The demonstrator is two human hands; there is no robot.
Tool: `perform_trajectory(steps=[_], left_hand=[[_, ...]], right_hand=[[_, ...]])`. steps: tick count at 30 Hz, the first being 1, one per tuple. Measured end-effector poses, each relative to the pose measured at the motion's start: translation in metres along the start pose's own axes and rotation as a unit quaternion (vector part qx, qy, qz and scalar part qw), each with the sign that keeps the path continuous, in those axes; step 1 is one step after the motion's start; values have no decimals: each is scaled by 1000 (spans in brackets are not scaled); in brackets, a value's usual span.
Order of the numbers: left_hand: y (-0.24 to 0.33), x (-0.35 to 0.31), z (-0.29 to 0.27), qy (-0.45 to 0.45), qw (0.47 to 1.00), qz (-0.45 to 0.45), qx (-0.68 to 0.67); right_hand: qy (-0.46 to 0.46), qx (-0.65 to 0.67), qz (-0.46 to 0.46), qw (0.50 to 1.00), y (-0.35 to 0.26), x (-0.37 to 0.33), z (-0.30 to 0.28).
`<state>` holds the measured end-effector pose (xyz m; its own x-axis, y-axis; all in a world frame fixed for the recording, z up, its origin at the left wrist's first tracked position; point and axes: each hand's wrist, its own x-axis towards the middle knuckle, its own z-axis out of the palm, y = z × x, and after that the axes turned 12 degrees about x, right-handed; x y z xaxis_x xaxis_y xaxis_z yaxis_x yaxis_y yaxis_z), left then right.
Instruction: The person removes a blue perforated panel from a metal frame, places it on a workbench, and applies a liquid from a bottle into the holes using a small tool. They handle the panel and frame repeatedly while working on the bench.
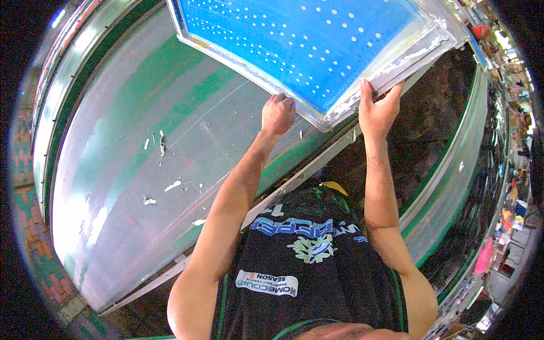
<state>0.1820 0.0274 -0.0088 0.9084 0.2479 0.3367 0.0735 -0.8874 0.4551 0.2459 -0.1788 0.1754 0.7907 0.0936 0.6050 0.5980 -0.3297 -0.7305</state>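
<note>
A screen printing frame (391, 71) with blue mesh and rows of pale dots spans the top of the view, one corner pointing toward me. Whitish tape or residue covers its rim, thickest along the right side. With curled fingers, my left hand (277, 115) grips the near left edge of the frame. On the right side my right hand (378, 113) holds the rim, thumb on top and the other fingers partly hidden beneath. The frame overlaps a long table (187, 153) whose grey surface is streaked with green.
Several whitish scraps (173, 185) lie scattered on the table to my left. A dark floor strip (425, 119) separates this table from another green-edged table (447, 198) on the right. Farther right, many small coloured items (504, 226) crowd the view's rim. Brick-patterned paving (42, 255) shows at far left.
</note>
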Motion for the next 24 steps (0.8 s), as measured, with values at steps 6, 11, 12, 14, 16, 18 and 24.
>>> perform_trajectory(steps=[6,11,12,14,16,18,24], left_hand=[[18,16,12,-61,997,-25,48],[30,26,20,-79,992,-86,52],[30,27,22,-75,992,-83,55],[31,30,26,-67,993,-78,62],[31,32,29,-97,988,-93,71],[32,32,31,-99,988,-93,79],[39,29,23,-91,987,-81,108]], right_hand=[[5,-22,-17,1000,3,0,0],[-4,8,9,1000,2,-3,-2],[-2,28,21,999,2,-4,-2],[-1,27,-6,1000,2,-4,-2],[-2,24,-1,1000,2,-4,-1],[-3,5,-13,1000,2,-3,-2],[-5,-7,3,1000,0,-4,-3]])
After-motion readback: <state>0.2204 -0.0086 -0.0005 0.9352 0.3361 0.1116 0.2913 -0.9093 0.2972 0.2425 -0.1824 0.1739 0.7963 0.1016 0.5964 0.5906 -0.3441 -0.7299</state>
